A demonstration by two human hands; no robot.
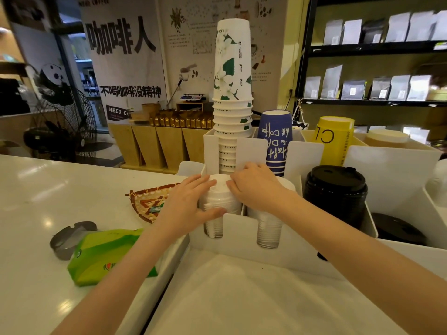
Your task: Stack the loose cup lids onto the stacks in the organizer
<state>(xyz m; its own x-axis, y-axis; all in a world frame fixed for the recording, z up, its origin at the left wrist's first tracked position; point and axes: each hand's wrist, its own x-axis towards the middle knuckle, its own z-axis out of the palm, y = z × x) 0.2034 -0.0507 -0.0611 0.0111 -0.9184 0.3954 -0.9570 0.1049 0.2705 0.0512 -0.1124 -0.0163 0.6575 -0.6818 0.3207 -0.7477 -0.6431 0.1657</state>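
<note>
A white organizer [238, 232] stands on the counter with slotted compartments. In its front left slot rises a stack of white lids [221, 201]. My left hand [191, 201] wraps the stack's left side, thumb low against its front. My right hand [256, 187] lies over the top right of the same stack, fingers spread on the top lid. A second stack of clear white lids [268, 229] fills the slot to the right, partly hidden by my right wrist. A stack of black lids [336, 192] sits in the right compartment.
Behind the lids stand a tall stack of white floral cups [232, 93], blue cups [275, 141] and yellow cups [335, 139]. A woven tray [145, 201], a green packet [106, 255] and a grey holder [65, 238] lie on the counter at left. A white tray [242, 298] lies nearest me.
</note>
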